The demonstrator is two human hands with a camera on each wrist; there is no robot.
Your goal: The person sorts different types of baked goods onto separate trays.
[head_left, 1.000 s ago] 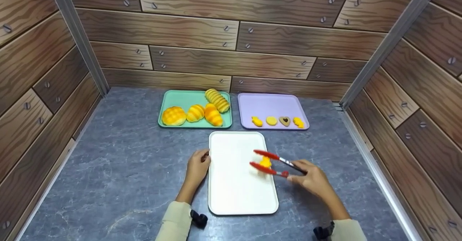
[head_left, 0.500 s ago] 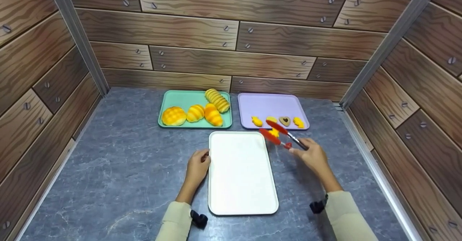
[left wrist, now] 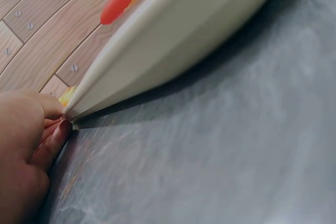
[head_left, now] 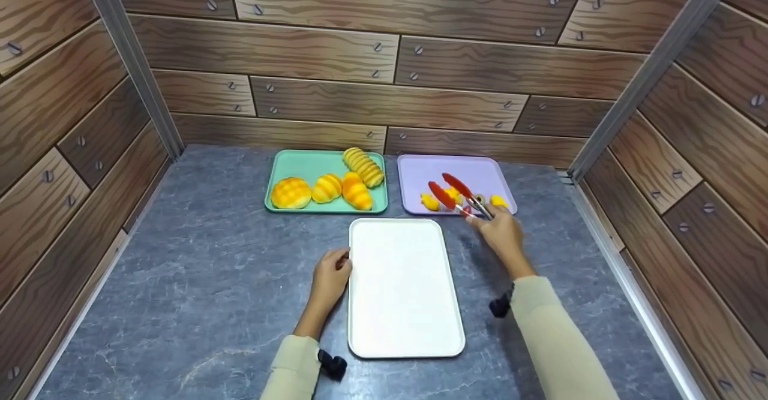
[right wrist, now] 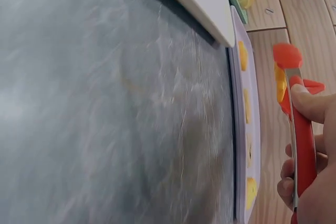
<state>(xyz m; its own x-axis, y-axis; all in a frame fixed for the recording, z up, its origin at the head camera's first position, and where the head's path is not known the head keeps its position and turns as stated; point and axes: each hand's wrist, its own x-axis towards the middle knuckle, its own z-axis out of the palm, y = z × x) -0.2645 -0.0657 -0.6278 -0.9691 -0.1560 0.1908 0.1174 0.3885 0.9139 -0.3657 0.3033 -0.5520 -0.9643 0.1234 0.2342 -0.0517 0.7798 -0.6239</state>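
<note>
My right hand [head_left: 501, 232] grips a pair of tongs [head_left: 442, 195] with red tips, held above the purple tray [head_left: 417, 172]. A small yellow cookie [right wrist: 280, 82] is between the tong tips, seen edge-on in the right wrist view. On the purple tray lie a yellow fish-like cookie [head_left: 429, 202], a heart-shaped cookie [head_left: 479, 198] partly behind the tongs, and another yellow cookie [head_left: 498, 201]. A round one shows only in part. My left hand [head_left: 329, 277] pinches the left rim of the white tray [head_left: 403, 292], thumb below the edge in the left wrist view.
A green tray [head_left: 300, 163] stands at the back left with a round bun [head_left: 291, 193], a small striped roll [head_left: 327, 188], a croissant [head_left: 357, 192] and a long striped loaf [head_left: 363, 167]. Wood-patterned walls [head_left: 336, 97] enclose the grey table [head_left: 210, 256].
My right hand has carried the tongs and yellow cookie from over the white tray up and away to above the purple tray. My left hand has stayed at the white tray's rim.
</note>
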